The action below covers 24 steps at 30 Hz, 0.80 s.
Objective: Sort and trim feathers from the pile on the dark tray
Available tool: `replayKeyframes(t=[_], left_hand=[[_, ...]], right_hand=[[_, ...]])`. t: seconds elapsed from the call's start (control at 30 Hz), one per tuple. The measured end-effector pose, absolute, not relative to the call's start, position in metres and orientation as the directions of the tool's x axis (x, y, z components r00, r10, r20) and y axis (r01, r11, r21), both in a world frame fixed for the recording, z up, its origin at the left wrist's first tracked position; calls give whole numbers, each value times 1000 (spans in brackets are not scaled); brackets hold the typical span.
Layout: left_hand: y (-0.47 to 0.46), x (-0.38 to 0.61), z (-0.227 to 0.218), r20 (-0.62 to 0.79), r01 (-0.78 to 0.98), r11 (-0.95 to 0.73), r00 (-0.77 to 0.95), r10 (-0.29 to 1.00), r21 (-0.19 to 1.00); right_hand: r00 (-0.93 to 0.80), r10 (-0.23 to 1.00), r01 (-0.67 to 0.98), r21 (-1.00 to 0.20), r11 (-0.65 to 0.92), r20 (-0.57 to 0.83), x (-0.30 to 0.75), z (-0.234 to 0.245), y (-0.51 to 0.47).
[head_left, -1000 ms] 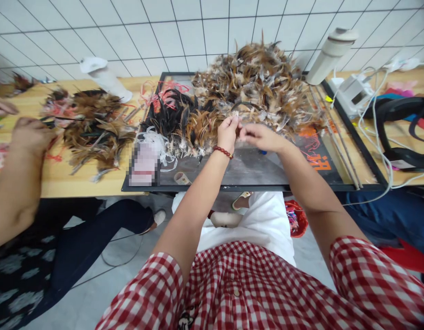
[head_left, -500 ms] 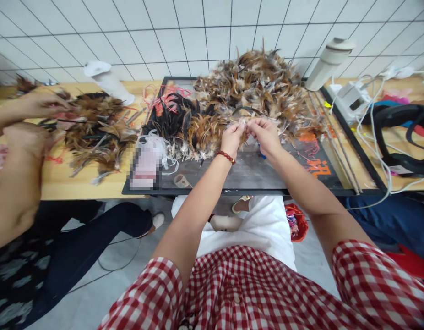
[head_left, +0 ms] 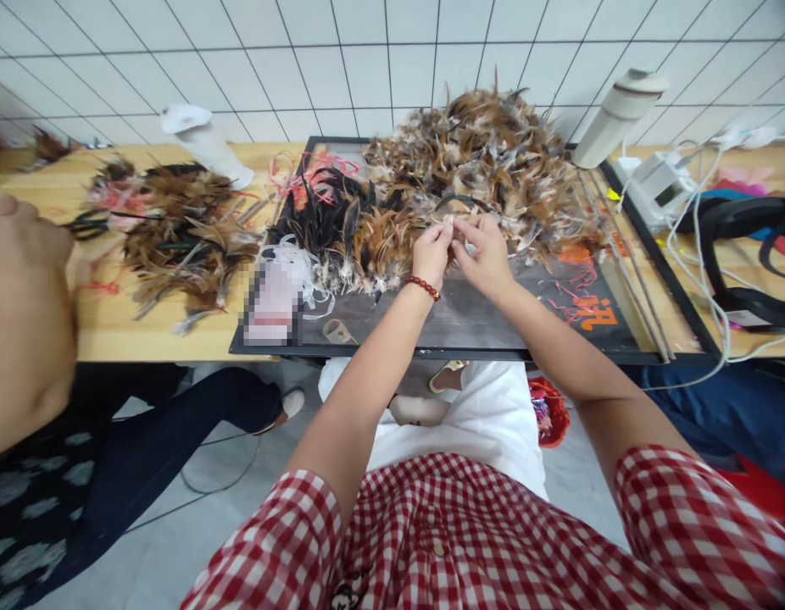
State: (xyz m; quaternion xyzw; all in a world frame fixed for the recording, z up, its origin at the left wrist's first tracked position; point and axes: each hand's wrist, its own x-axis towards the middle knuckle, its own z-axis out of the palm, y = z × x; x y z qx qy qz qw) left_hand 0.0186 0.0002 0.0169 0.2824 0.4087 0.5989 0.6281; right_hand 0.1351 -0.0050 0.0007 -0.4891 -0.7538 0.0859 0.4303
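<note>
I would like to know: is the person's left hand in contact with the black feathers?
Apart. The head view shows it: brown feathers lie visibly in the space between the left hand and the black feathers.

Two bare hands (head_left: 432, 256) at center; one beaded bracelet (head_left: 423, 285); two thin sticks (head_left: 640, 301) at right; one tumbler (head_left: 620, 119) at upper right.

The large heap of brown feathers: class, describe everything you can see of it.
The large heap of brown feathers is a tousled mound, mostly brown with grey, black and pale downy tufts, some tips poking upward. It rests on the dark board, near the tiled wall, with black feathers to its left and a pale bottle to its right. The left hand and right hand are at its near edge; whether they touch it is unclear.
</note>
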Motion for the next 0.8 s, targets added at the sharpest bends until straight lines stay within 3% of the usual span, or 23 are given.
replayKeyframes(t=[0.1,0.23,0.4,0.47,0.57,0.67,0.8], left_hand=[[1,18,17,-182,-525,124,-61,981,842],[0,16,20,-179,-588,123,-38,983,800],[-10,13,30,-176,-560,216,125,976,800],[-15,13,35,-185,-523,261,193,964,811],[-21,13,39,-200,-480,325,294,935,815],[-25,14,41,-191,-452,360,376,907,816],[-26,15,39,-166,-414,352,421,892,839]], right_hand=[[-182,791,709,-479,518,585,130,0,-10],[-211,779,692,-472,545,590,133,6,-11],[-9,815,498,-704,506,580,150,19,-2],[22,875,354,-822,446,484,153,23,1],[-107,956,122,-951,285,273,155,28,1],[-222,961,-12,-986,164,163,158,31,-1],[-163,969,-32,-983,183,186,160,31,-2]])
